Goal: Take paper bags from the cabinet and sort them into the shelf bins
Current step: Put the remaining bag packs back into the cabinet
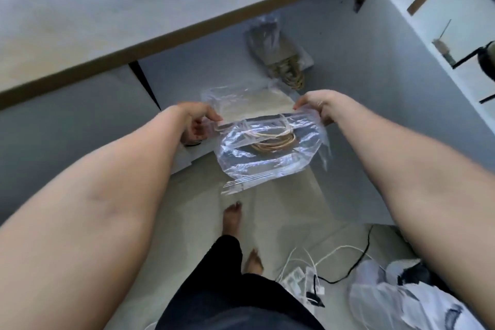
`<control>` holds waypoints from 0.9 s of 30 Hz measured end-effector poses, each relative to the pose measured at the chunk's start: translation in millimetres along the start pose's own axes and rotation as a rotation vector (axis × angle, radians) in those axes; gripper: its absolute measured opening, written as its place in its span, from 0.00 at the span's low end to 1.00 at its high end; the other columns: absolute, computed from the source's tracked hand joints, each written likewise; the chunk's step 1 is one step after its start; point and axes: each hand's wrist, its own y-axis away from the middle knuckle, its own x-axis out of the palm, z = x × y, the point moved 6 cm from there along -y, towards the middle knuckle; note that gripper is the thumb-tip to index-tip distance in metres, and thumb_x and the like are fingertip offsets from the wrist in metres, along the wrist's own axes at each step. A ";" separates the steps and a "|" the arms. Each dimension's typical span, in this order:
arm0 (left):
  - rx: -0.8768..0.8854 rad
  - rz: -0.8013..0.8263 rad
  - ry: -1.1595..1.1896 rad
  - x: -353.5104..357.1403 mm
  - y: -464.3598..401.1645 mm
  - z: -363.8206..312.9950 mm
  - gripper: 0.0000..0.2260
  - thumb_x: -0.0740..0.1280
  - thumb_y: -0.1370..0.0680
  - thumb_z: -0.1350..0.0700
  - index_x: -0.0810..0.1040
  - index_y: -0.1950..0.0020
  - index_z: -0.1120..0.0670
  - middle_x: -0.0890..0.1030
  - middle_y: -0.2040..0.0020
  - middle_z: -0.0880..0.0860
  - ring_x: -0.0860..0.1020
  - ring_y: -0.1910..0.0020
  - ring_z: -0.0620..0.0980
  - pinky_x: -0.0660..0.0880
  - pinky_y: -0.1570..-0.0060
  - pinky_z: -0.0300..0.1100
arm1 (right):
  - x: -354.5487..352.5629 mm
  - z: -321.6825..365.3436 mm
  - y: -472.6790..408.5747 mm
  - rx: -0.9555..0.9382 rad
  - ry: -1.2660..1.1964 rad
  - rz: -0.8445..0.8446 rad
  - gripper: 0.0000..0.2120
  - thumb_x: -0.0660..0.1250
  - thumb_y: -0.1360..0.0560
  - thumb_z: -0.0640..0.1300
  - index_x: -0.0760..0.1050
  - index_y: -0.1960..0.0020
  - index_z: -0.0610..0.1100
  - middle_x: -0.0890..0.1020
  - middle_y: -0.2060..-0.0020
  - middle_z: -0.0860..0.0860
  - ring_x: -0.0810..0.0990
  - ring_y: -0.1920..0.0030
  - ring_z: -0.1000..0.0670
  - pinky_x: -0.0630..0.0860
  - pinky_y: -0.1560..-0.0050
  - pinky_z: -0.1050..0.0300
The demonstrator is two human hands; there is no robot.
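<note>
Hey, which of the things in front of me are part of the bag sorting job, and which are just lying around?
Part of the job:
- clear-wrapped pack of paper bags, held by left hand and right hand
- second wrapped pack lying further inside the cabinet

Just lying around:
- white and black cables on the floor
- white cloth at lower right

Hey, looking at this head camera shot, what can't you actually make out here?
- Shelf bins: none in the head view, so the sorting spot cannot be seen.
- Paper bags held by the left hand and right hand: the glare on the clear plastic wrap hides their count and print.
- Second bundle in the cabinet: blurred, its far end is covered by the tabletop.
- Items at the right edge: cut off by the frame.
</note>
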 end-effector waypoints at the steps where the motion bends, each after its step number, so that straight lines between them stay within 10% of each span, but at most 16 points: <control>1: -0.010 0.000 0.038 -10.6 -10.0 -3.5 0.07 0.69 0.26 0.61 0.71 0.56 0.56 0.70 0.62 0.50 0.70 0.64 0.45 0.72 0.63 0.36 | 8.8 12.8 -10.7 -0.014 -0.009 0.006 0.13 0.59 0.22 0.40 0.71 0.65 0.40 0.78 0.81 0.48 0.78 0.78 0.49 0.75 0.66 0.58; 7: 0.043 -0.108 0.240 -64.9 -62.2 -35.8 0.13 0.65 0.24 0.64 0.71 0.42 0.53 0.73 0.46 0.54 0.77 0.53 0.46 0.77 0.45 0.42 | 55.4 88.7 -72.9 -0.084 0.026 0.014 0.13 0.63 0.22 0.39 0.68 0.66 0.43 0.75 0.84 0.50 0.73 0.82 0.52 0.70 0.79 0.62; 11: 0.160 -0.267 0.276 -82.5 -87.1 -60.7 0.15 0.60 0.22 0.67 0.70 0.37 0.54 0.74 0.61 0.54 0.77 0.82 0.47 0.72 0.84 0.36 | 75.0 127.8 -113.9 -0.206 0.179 -0.064 0.13 0.67 0.25 0.41 0.68 0.66 0.44 0.72 0.73 0.48 0.68 0.72 0.51 0.68 0.71 0.59; 18: 0.129 -0.243 0.238 -102.4 -135.7 -86.2 0.11 0.59 0.22 0.63 0.67 0.64 0.57 0.68 0.63 0.54 0.73 0.68 0.51 0.70 0.67 0.39 | 97.2 183.9 -170.9 -0.353 0.501 -0.150 0.11 0.72 0.28 0.44 0.79 0.49 0.39 0.77 0.52 0.45 0.77 0.54 0.47 0.72 0.57 0.57; 24: 0.028 -0.239 -0.030 -97.7 -185.6 -24.0 0.11 0.57 0.17 0.55 0.69 0.60 0.49 0.74 0.59 0.51 0.65 0.68 0.41 0.66 0.63 0.32 | 115.0 198.2 -205.2 -0.468 0.585 -0.193 0.15 0.70 0.28 0.48 0.77 0.45 0.41 0.74 0.54 0.46 0.72 0.54 0.49 0.71 0.53 0.59; 27: 0.022 -0.044 -0.094 -27.6 -223.9 89.7 0.10 0.55 0.17 0.58 0.70 0.37 0.50 0.79 0.45 0.63 0.78 0.50 0.52 0.71 0.48 0.36 | 117.7 198.8 -205.1 -0.522 0.649 -0.273 0.20 0.68 0.27 0.51 0.75 0.40 0.40 0.76 0.47 0.43 0.73 0.45 0.47 0.66 0.43 0.56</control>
